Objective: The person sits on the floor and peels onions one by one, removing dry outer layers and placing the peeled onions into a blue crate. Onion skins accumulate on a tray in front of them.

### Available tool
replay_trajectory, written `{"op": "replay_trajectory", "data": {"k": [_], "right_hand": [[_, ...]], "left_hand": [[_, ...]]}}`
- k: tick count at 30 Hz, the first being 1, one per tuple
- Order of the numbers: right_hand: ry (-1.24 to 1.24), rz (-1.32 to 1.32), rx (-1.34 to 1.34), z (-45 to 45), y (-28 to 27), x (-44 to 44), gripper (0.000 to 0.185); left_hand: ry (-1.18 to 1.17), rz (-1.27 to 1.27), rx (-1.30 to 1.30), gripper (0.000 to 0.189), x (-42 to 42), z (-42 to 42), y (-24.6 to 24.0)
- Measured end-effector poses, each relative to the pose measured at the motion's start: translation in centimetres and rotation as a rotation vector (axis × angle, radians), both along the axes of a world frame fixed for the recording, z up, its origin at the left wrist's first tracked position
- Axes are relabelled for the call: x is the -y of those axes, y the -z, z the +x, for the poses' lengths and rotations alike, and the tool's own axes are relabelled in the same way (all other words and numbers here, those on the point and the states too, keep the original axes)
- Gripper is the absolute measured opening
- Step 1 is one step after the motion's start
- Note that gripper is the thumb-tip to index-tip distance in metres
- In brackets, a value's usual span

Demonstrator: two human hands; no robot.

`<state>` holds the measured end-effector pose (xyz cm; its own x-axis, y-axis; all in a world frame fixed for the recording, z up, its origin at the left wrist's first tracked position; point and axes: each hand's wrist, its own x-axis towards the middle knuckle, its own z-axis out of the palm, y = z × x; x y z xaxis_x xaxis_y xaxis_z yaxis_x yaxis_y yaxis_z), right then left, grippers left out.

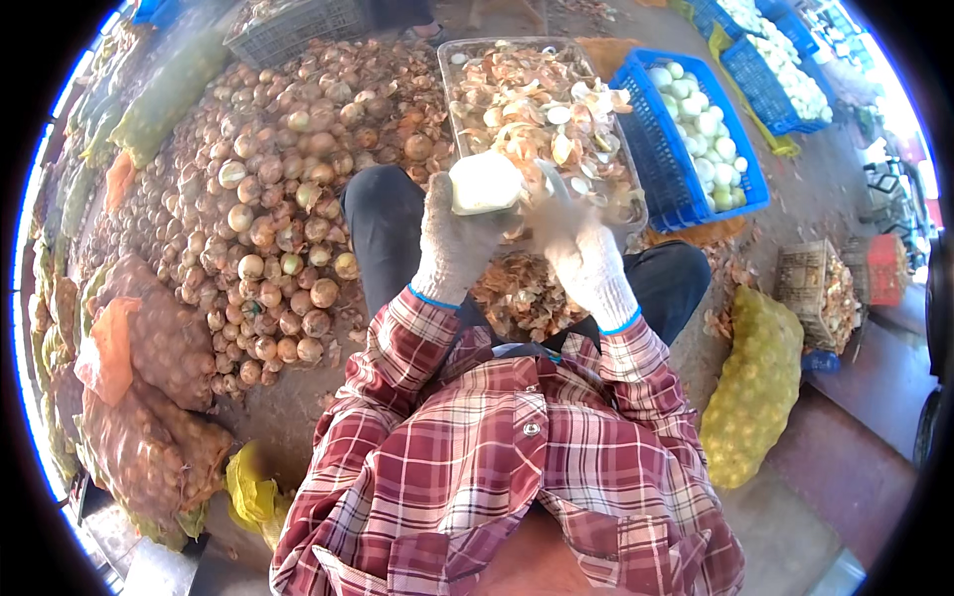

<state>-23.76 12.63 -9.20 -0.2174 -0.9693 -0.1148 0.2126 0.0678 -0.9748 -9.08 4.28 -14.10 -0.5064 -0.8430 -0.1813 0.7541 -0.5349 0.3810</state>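
A white peeled onion (486, 183) sits in the grip of my left hand (456, 249), which wears a pale knitted glove. My right hand (585, 261), gloved the same way, grips a small knife (552, 179). The knife's grey blade points up and away from me, just right of the onion. Its handle is hidden in my blurred fingers. Both hands are over the near end of a shallow plastic tray (635, 175) heaped with onion skins (522, 89). More dry skins (525, 294) lie between my legs, below my hands.
Unpeeled onions (276, 246) spread across the floor at left. A blue crate (648, 141) of peeled onions stands right of the tray. Mesh sacks of onions (756, 387) lie at right and left (149, 439). A crate of scraps (805, 290) stands farther right. Someone's foot (428, 31) shows beyond the tray.
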Motion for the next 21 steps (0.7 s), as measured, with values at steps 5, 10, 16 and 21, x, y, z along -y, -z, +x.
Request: {"op": "replay_trajectory", "data": {"k": [5, 10, 16, 21], "right_hand": [[0.072, -0.046, 0.194, -0.2, 4.0, 0.7, 0.019], [-0.104, 0.188, -0.377, -0.5, -0.2, 1.7, 0.02], [0.446, 0.311, 0.189, 2.1, -4.3, 1.6, 0.016], [0.316, 0.088, 0.054, -0.3, 1.8, 1.8, 0.014]], "left_hand": [[0.033, 0.007, -0.089, 0.078, -0.1, 0.1, -0.8], [0.104, -0.214, -0.027, 0.086, -0.8, 0.2, -1.4], [-0.369, -0.666, 0.653, 0.056, -1.5, -0.5, -2.4], [-0.419, -0.549, 0.92, 0.028, -2.0, 0.0, -1.4]]}}
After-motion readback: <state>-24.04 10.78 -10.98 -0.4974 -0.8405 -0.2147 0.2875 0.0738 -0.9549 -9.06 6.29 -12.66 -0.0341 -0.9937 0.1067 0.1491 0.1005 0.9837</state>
